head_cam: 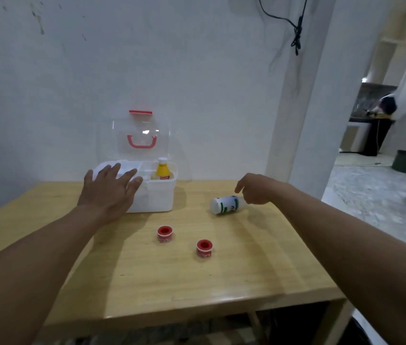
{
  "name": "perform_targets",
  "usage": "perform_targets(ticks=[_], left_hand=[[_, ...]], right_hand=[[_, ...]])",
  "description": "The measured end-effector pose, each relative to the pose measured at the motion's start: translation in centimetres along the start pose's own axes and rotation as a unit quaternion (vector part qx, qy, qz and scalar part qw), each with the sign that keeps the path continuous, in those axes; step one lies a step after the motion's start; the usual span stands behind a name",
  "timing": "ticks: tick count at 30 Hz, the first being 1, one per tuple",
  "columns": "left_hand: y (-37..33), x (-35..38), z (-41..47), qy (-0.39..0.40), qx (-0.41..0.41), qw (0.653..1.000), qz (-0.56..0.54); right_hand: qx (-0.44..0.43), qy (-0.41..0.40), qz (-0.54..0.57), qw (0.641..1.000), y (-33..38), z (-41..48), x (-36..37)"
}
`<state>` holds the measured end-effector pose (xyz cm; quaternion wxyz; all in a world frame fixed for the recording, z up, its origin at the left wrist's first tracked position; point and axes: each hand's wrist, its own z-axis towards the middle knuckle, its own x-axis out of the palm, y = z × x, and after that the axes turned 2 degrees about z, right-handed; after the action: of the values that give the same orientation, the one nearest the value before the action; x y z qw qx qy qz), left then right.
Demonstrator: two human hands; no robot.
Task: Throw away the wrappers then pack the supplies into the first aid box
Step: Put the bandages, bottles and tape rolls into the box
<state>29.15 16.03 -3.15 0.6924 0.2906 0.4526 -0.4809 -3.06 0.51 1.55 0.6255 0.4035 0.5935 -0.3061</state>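
While the first aid box (157, 197) is seen standing open toward the far left of the wooden table (197, 282), its clear lid (122, 135) is raised upright before the white wall, with a pink handle (142, 143) shown on it. A yellow bottle (163, 170) with a white cap is set upright in the right compartment of the box. The left hand (109, 188) is spread over the near left part of the box, its fingers held straight and apart, with the fingertips laid on the left rim; nothing is clasped by it.

A white bottle (224, 206) with green print is laid on its side on the table, to the right of the box and apart from it. The right hand (256, 189) is held at the right end of this bottle, with the fingers bent downward and seemingly touching it; whether the bottle is gripped cannot be told.

Two red tape rolls are placed nearer on the table, apart from each other: the left roll (165, 234) is set near the box, and the right roll (204, 249) slightly nearer still. A dark bin (403, 160) can be made out on the floor of the room at the far right, and a black cable (296, 33) is hung on the wall
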Motion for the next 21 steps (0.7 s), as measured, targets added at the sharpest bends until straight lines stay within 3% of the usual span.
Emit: perform_targets(ticks=[10,17,21], left_hand=[[0.1,0.0,0.2,-0.005,0.004,1.000,0.004],[1.3,-0.4,0.2,-0.062,0.003,0.997,-0.037],[2.1,-0.2,0.4,-0.044,-0.019,0.998,-0.039]], right_hand=[[-0.022,-0.015,-0.007,1.000,-2.0,0.4,1.9],[-0.093,-0.106,0.102,0.985,0.6,-0.3,-1.9],[-0.116,-0.119,0.106,0.980,3.0,0.2,-4.0]])
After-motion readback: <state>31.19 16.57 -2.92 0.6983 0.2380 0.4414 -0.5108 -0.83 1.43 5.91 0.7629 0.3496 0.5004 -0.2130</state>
